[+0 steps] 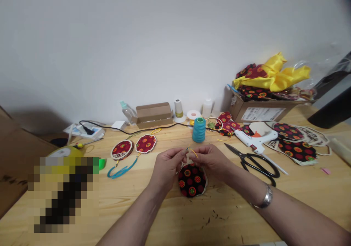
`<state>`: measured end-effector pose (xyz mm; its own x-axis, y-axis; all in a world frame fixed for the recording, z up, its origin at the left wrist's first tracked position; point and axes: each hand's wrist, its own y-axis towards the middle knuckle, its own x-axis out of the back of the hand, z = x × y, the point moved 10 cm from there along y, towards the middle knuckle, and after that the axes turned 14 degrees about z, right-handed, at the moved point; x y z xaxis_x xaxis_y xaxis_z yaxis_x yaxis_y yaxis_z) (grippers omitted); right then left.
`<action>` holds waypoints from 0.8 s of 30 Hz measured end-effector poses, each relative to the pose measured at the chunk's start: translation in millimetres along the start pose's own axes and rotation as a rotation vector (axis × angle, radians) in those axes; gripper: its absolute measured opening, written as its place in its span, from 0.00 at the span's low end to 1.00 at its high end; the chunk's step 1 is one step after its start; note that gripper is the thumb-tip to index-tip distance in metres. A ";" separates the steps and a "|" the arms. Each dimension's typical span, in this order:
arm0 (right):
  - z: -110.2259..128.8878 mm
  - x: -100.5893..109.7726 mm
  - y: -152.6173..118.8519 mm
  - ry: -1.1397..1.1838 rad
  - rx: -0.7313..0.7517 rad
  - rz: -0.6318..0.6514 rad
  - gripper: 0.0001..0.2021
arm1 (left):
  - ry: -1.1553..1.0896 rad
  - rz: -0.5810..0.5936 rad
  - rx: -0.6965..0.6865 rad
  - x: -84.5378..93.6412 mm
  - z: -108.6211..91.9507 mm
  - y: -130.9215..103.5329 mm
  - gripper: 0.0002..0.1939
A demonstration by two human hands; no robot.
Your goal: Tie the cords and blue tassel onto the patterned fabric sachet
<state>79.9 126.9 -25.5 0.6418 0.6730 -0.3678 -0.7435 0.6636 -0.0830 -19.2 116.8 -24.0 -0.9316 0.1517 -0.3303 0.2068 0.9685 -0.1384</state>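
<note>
My left hand (pixel 174 161) and my right hand (pixel 207 157) meet at the middle of the table, fingertips pinched on a thin yellow cord (pixel 193 152). A small dark knot or bead shows at the left fingertips, too small to make out. Just below my hands lies a black fabric pendant (pixel 192 181) with red and orange round motifs and a pale scalloped edge. Its top is partly hidden by my fingers. Behind them stands a cone of teal thread (pixel 199 130). Black-handled scissors (pixel 252 162) lie beside my right forearm.
Two finished-looking red pendants (pixel 146 144) with teal tassels lie left. At right are a white glue gun (pixel 256 139), patterned fabric pieces (pixel 297 149) and a cardboard box (pixel 260 110) heaped with cloth. A black cable (pixel 131 133) runs along the back. Dark scraps (pixel 215 215) dot the front.
</note>
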 end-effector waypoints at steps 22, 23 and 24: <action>1.5 -22.9 -5.2 -0.315 -0.115 0.178 0.22 | -0.131 0.018 0.027 -2.9 1.2 -0.1 0.09; 1.1 -34.2 -9.8 -0.394 -0.159 0.283 0.23 | -0.145 0.011 0.027 -1.6 1.1 0.2 0.10; 0.1 -46.9 -16.4 -0.460 -0.199 0.407 0.21 | -0.159 0.006 0.026 -0.7 0.8 0.4 0.10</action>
<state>62.0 84.5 -6.8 0.2831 0.9588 0.0248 -0.9367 0.2820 -0.2073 -18.2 116.9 -24.5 -0.8719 0.1220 -0.4743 0.2215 0.9620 -0.1597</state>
